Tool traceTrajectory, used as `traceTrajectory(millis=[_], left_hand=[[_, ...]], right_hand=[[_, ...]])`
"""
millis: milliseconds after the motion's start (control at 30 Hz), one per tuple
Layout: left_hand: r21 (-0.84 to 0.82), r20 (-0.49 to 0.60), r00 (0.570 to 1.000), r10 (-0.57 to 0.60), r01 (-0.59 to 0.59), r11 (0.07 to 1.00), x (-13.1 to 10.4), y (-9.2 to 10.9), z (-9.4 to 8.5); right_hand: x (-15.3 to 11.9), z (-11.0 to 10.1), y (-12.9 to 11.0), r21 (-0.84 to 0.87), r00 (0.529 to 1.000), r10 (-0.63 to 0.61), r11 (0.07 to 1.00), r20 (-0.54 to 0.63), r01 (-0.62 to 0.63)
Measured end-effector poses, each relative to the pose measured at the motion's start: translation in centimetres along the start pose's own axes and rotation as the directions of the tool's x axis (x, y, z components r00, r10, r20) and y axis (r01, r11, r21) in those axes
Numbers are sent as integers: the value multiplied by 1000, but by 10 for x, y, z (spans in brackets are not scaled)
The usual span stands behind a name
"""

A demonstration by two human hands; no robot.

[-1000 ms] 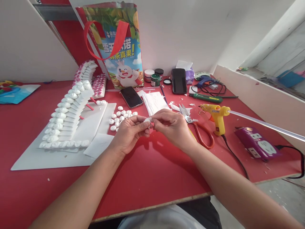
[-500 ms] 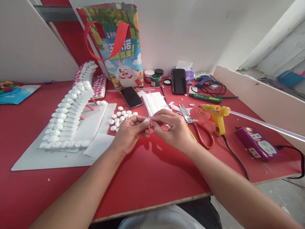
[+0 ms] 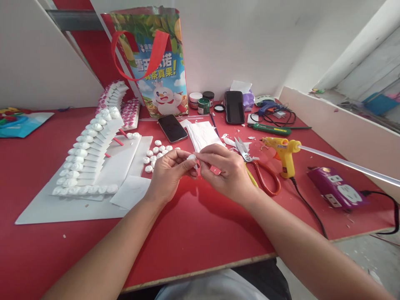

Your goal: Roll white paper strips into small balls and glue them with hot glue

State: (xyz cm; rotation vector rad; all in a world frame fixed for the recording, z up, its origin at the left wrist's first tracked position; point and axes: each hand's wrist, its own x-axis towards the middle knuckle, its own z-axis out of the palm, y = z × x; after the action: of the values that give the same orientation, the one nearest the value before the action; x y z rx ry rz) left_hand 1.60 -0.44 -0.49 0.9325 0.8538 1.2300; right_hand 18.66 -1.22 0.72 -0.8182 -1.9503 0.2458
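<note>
A: Surface first, quickly. What do we have?

B: A red tabletop (image 3: pixel 187 233) with a worn front edge, set against a white wall (image 3: pixel 250 46). At lower right we see a bit of grey floor (image 3: pixel 353 262).

A: Left side?

B: A white board (image 3: pixel 40 210) lies flat, bearing a curved fan of folded white sheets (image 3: pixel 93 164) edged with white rosettes. Behind it stands a printed carrier bag (image 3: pixel 165 79) with red handles.

A: Middle and right?

B: We log a dark phone (image 3: pixel 172 128), a stack of white paper (image 3: pixel 203 134), and open scissors (image 3: pixel 246 155) among scraps. Further right, a yellow glue gun (image 3: pixel 287 151) with a clear stick in its back, and a purple box (image 3: pixel 339 187) with a black cable.

A: Hands now.

B: The left hand (image 3: pixel 167 173) is pinched narrow, thumb and forefinger on a small white piece (image 3: pixel 191 157). The right hand (image 3: pixel 225 171) has its fingers curled, fingertips meeting the piece's right edge. Whether they grip it or only touch it, we cannot tell.

A: Where's the piece?

B: Between both hands, in front of the paper stack. Just left and behind, we count loose rosettes (image 3: pixel 156 149) as one cluster; the left hand partly covers it.
</note>
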Motion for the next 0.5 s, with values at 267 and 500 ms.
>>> traceTrajectory(millis=[267,500], left_hand=[[32,-34,999,14,-13,999,0,0,2],[55,-31,998,48,-47,997,0,1,1]], right_hand=[[1,-4,-4,-263,979,-158,947,129,187],[0,-3,-5,-456,947,-233,833,222,312]])
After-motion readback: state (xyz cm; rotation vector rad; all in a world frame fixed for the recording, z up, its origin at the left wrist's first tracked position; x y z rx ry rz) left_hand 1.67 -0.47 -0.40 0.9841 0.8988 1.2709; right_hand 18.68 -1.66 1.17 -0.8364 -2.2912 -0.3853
